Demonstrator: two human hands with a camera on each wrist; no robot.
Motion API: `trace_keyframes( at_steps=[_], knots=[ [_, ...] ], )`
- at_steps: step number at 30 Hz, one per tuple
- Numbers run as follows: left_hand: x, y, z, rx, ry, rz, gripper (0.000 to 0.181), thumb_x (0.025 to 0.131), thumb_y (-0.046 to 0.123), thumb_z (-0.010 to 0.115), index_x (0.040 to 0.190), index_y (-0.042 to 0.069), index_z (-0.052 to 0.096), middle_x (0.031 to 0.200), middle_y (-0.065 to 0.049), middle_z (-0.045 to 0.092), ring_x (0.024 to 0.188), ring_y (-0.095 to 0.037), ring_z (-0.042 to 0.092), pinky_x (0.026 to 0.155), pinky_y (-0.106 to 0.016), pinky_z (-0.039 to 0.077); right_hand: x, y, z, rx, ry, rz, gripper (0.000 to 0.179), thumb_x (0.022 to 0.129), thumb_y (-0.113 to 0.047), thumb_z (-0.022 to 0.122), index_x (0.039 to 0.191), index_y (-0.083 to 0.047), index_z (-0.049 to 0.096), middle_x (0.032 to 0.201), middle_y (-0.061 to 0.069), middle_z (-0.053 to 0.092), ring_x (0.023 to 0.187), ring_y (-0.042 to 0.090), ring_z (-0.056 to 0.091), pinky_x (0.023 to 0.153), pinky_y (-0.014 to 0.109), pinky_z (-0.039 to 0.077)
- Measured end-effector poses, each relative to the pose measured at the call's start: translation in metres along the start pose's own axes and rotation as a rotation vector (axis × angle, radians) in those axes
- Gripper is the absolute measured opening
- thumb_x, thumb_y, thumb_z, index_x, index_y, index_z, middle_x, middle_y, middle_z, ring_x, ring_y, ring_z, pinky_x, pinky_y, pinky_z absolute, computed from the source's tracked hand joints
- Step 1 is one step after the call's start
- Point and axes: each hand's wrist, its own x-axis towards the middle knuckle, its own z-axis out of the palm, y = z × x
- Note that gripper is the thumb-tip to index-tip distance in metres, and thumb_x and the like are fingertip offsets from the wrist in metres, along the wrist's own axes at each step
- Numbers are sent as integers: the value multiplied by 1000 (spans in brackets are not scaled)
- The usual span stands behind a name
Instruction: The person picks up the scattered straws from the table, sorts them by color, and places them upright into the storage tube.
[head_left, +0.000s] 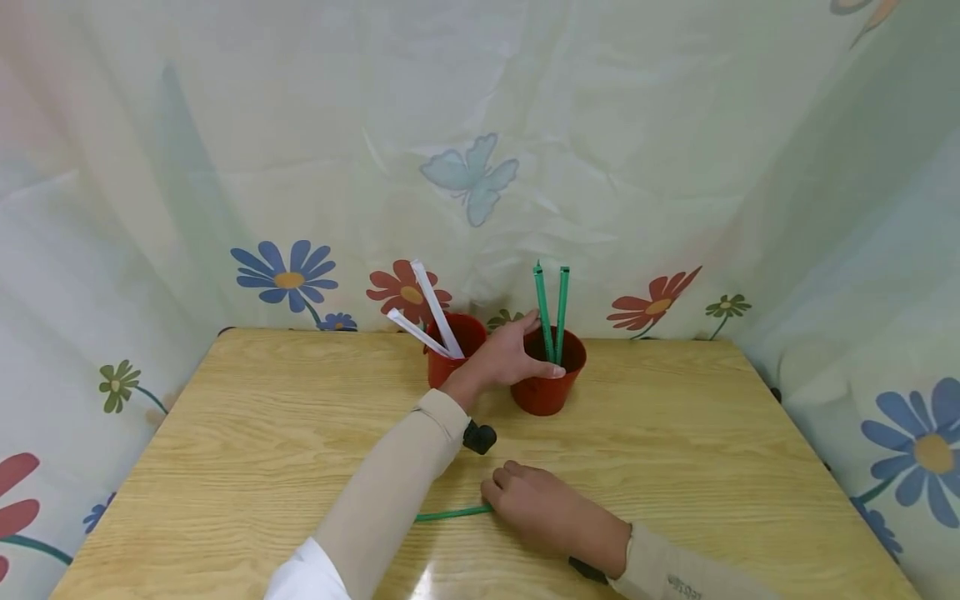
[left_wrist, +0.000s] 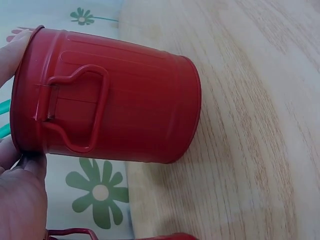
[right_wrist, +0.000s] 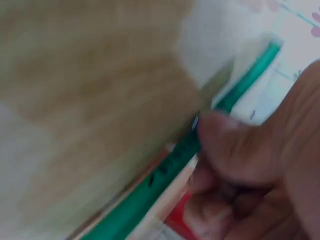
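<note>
My left hand [head_left: 506,357] holds a small red metal bucket [head_left: 542,397] by its rim, with the thumb at the near side and fingers at the far side. Two green wrapped straws [head_left: 562,310] stand in that bucket. In the left wrist view the bucket's side shows, with a wire handle [left_wrist: 102,110] folded against it. Nearer the front, my right hand [head_left: 551,510] pinches another green wrapped straw [head_left: 448,515] between thumb and fingers, low over the table. Dark print shows on this straw in the right wrist view, which is blurred.
A second red bucket [head_left: 438,372] stands just left of the first, partly hidden by my left hand, with two white wrapped straws [head_left: 435,304] leaning left in it. Both buckets are near the back edge of the wooden table [head_left: 675,433]. A flowered curtain [head_left: 315,167] hangs behind.
</note>
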Motion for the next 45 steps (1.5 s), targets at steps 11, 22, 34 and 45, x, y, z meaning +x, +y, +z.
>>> trace_keyframes(
  at_steps=[11,22,34,45],
  knots=[
    [-5,-1,-6,-1,0,-3,106,87,35,85,168,16,19,169,-1,38,158,-25,34,124,-47,40,-34,7,-26,-51,56,32,12,87,-5,82,95,-10,74,87,-1,63,76,10,50,67,20,51],
    [-5,-1,-10,27,-13,45,106,87,36,85,168,13,19,165,-6,45,156,-25,38,125,-41,39,-66,45,-74,430,554,250,29,87,14,71,91,-15,69,84,-9,62,73,-1,51,60,20,48],
    [-1,-4,-8,-28,-9,28,103,89,30,84,168,16,20,168,-5,39,156,-27,38,126,-49,36,-27,107,-113,518,965,526,6,93,4,72,98,4,76,85,16,72,71,8,57,68,6,43],
    [3,-5,-9,-18,-15,80,103,89,30,84,168,15,19,167,-5,41,154,-27,41,125,-48,38,16,143,-95,632,859,642,13,97,-4,70,104,4,78,86,20,75,76,29,64,65,28,50]
  ],
)
